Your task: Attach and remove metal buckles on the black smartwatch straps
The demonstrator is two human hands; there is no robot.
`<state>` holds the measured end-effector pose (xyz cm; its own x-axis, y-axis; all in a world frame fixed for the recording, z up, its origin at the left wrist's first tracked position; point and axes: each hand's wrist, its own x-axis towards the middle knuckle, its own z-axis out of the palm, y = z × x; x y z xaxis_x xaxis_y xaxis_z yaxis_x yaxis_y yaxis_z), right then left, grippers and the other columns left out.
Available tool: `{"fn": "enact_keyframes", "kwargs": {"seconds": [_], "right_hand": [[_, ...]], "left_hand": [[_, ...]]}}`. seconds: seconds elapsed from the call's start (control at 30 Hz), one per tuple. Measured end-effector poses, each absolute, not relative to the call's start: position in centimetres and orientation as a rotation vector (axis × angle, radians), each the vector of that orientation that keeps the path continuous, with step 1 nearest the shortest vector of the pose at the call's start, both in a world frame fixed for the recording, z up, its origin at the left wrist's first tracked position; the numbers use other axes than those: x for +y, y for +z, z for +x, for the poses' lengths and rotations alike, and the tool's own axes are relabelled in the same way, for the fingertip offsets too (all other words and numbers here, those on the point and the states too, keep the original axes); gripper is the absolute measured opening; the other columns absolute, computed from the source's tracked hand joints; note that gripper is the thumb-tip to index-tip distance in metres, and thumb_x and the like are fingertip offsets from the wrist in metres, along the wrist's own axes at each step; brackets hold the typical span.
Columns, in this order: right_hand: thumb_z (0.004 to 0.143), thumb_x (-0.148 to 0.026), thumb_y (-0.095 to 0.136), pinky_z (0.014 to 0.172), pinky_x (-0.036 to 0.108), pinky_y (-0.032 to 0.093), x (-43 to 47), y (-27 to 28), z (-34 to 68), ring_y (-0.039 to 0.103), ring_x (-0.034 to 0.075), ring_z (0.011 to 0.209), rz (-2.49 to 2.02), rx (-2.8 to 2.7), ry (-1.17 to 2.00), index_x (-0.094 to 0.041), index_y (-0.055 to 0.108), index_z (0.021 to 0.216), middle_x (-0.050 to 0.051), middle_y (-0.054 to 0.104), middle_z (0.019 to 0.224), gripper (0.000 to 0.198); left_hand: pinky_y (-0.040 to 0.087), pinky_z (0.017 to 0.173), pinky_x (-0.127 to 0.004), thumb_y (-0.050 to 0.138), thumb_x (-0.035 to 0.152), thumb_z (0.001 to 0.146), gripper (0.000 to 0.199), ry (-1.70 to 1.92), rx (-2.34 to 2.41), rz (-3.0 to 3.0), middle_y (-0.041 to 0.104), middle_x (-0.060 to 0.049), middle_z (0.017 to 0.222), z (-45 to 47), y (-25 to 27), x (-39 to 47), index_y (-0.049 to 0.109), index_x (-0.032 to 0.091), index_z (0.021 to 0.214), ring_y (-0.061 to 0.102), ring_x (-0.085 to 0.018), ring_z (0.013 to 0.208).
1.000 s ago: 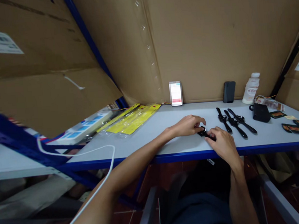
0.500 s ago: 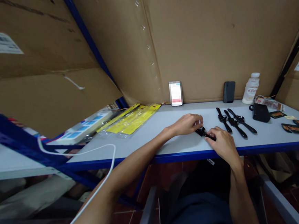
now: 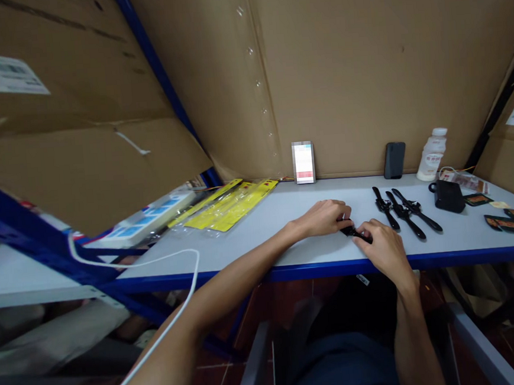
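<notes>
A black spokeshave (image 3: 354,232) lies between my hands near the front edge of the table. My left hand (image 3: 328,217) is closed over its middle and far end, so the fingers hide most of that part. Its near handle is gripped by my right hand (image 3: 383,243), thumb and fingers pinched around it. To the right of my hands, three more black spokeshaves lie side by side on the tabletop: one on the left (image 3: 385,208), one in the middle (image 3: 405,214) and one on the right (image 3: 417,209).
Yellow-backed clear packages (image 3: 235,206) and a white power strip (image 3: 152,218) lie at the left. A lit phone (image 3: 303,163), a dark phone (image 3: 394,160) and a bottle (image 3: 432,155) stand along the cardboard wall. A black case (image 3: 447,195) sits right. A white cable (image 3: 196,268) crosses my left arm.
My left fingers have come down and closed more over the middle of the spokeshave. My right hand keeps its grip on the handle. The view has shifted slightly.
</notes>
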<state>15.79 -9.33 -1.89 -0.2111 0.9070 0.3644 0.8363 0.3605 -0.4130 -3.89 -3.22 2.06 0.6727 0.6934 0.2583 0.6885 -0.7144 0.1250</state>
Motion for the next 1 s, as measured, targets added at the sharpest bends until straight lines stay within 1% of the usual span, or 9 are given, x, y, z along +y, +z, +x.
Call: {"fn": "enact_keyframes", "kwargs": {"seconds": [0.1,0.2,0.4,0.53,0.63,0.7,0.8,0.87,1.0], "right_hand": [[0.094,-0.027,0.065,0.072,0.029,0.037,-9.4,-1.9,15.7,0.065,0.018,0.085,-1.501,-2.077,0.163,-0.024,0.074,0.098,0.002,0.071,0.098,0.01],[0.094,-0.027,0.065,0.071,0.029,0.037,-9.4,-1.9,15.7,0.065,0.018,0.084,-1.504,-2.072,0.162,-0.024,0.074,0.098,0.002,0.071,0.099,0.01],[0.094,-0.027,0.065,0.071,0.029,0.037,-9.5,-1.8,15.7,0.065,0.018,0.084,-1.506,-2.079,0.157,-0.024,0.074,0.099,0.002,0.071,0.099,0.01],[0.094,-0.027,0.065,0.072,0.029,0.037,-9.4,-1.8,15.7,0.065,0.018,0.085,-1.516,-2.079,0.152,-0.024,0.074,0.098,0.002,0.071,0.1,0.01],[0.094,-0.027,0.065,0.072,0.029,0.038,-9.4,-1.9,15.7,0.065,0.018,0.085,-1.512,-2.078,0.144,-0.024,0.074,0.099,0.002,0.071,0.099,0.011],[0.094,-0.028,0.065,0.072,0.029,0.038,-9.3,-1.9,15.7,0.065,0.018,0.085,-1.511,-2.084,0.14,-0.024,0.074,0.098,0.002,0.071,0.099,0.01],[0.094,-0.028,0.066,0.071,0.03,0.038,-9.3,-1.9,15.7,0.065,0.019,0.085,-1.515,-2.09,0.136,-0.024,0.074,0.098,0.002,0.071,0.099,0.01],[0.093,-0.027,0.066,0.071,0.029,0.038,-9.3,-1.9,15.7,0.065,0.018,0.084,-1.519,-2.084,0.138,-0.024,0.074,0.098,0.002,0.071,0.099,0.01],[0.093,-0.027,0.066,0.07,0.029,0.038,-9.4,-1.9,15.6,0.064,0.018,0.084,-1.521,-2.07,0.15,-0.024,0.074,0.098,0.002,0.071,0.098,0.01]], "left_hand": [[0.035,0.064,-0.028,0.056,0.024,0.095,0.018,0.478,1.358,2.815,0.072,-0.007,0.09,-3.3,1.8,-3.2,0.069,0.018,0.084,0.063,-0.02,0.081],[0.031,0.061,-0.028,0.055,0.015,0.088,0.016,0.482,1.467,2.737,0.072,-0.006,0.085,-3.4,1.8,-3.1,0.069,0.019,0.083,0.062,-0.019,0.076],[0.038,0.067,-0.028,0.056,0.011,0.081,0.016,0.404,1.144,2.828,0.071,-0.005,0.084,-4.4,2.1,-2.9,0.07,0.019,0.079,0.062,-0.018,0.078],[0.041,0.071,-0.028,0.056,0.013,0.085,0.016,0.445,1.013,2.83,0.07,-0.004,0.086,-4.6,2.1,-2.8,0.072,0.019,0.082,0.062,-0.017,0.08],[0.041,0.071,-0.028,0.061,0.022,0.09,0.011,0.5,1.098,2.831,0.071,-0.005,0.091,-4.4,2.1,-2.8,0.071,0.019,0.093,0.063,-0.018,0.081],[0.04,0.068,-0.029,0.062,0.028,0.092,0.012,0.492,1.199,2.851,0.071,-0.006,0.094,-4.1,2.2,-3.0,0.069,0.019,0.096,0.062,-0.02,0.081],[0.037,0.065,-0.029,0.056,0.023,0.093,0.016,0.435,1.315,2.872,0.071,-0.008,0.092,-3.6,2.2,-3.2,0.068,0.019,0.084,0.063,-0.022,0.083],[0.035,0.063,-0.029,0.055,0.019,0.09,0.017,0.425,1.405,2.825,0.071,-0.008,0.087,-3.4,2.2,-3.3,0.067,0.019,0.078,0.063,-0.022,0.08],[0.037,0.064,-0.029,0.054,0.017,0.086,0.016,0.447,1.372,2.793,0.072,-0.006,0.084,-3.9,2.2,-3.2,0.07,0.019,0.083,0.062,-0.02,0.075]]}}
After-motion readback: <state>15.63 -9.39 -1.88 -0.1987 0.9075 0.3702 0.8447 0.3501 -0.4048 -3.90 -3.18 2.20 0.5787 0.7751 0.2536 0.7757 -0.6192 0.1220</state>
